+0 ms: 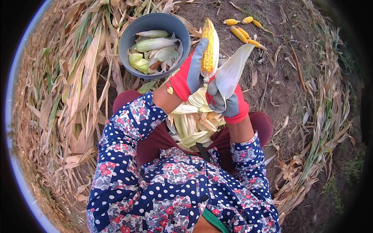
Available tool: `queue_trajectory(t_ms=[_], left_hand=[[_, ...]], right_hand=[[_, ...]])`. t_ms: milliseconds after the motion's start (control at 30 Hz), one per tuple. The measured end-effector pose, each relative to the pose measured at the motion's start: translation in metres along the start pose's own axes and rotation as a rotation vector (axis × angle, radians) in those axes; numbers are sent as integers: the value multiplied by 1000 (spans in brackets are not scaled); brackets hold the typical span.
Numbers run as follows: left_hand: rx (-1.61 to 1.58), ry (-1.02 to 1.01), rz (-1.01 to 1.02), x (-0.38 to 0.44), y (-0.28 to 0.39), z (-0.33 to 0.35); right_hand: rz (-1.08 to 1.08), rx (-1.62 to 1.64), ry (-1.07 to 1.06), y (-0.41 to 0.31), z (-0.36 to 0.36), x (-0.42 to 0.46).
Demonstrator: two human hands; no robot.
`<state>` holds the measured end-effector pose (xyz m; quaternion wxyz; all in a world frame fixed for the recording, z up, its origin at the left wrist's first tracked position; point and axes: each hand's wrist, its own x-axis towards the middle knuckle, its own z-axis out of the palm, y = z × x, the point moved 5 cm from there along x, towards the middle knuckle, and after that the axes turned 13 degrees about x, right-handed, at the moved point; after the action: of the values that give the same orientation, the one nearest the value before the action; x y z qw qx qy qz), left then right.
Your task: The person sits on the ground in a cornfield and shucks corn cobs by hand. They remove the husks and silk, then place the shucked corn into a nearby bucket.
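Observation:
My left hand (189,71), in a red and grey work glove, holds an ear of corn (208,49) upright, its thumb along the side. Yellow kernels show on the near face, and pale husk still covers the right side. My right hand (224,97), gloved alike, grips a pale husk leaf (234,68) folded outward near the base of the ear. Some of its fingers are hidden behind the leaf. Peeled husks (193,122) lie heaped between my knees, below both hands.
A grey bucket (123,49) with several unhusked ears stands at the upper left. Several bare yellow cobs (239,34) lie on the soil at the upper right. Dry corn stalks (78,78) cover the left side, and more stalks (323,139) line the right. A thin stick (297,68) lies nearby.

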<state>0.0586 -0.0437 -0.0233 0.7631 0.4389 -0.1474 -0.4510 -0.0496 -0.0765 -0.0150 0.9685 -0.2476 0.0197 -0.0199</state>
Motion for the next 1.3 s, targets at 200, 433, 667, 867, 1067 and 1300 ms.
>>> queue_trajectory(t_ms=[200, 433, 667, 867, 1067, 1300], left_hand=[[333, 204, 168, 10, 39, -34], [434, 138, 162, 7, 22, -25], [520, -63, -125, -12, 3, 7], [784, 38, 223, 0, 30, 0], [858, 117, 210, -2, 57, -7], [1046, 115, 123, -10, 81, -20]], right_hand=[[95, -1452, 36, -15, -7, -13], [-313, -870, 377, -37, -36, 1], [-151, -550, 507, -17, -23, 10], [-193, -511, 470, -29, -14, 1], [-208, -607, 370, -33, -21, -9], [-178, -665, 137, -42, -16, -19]])
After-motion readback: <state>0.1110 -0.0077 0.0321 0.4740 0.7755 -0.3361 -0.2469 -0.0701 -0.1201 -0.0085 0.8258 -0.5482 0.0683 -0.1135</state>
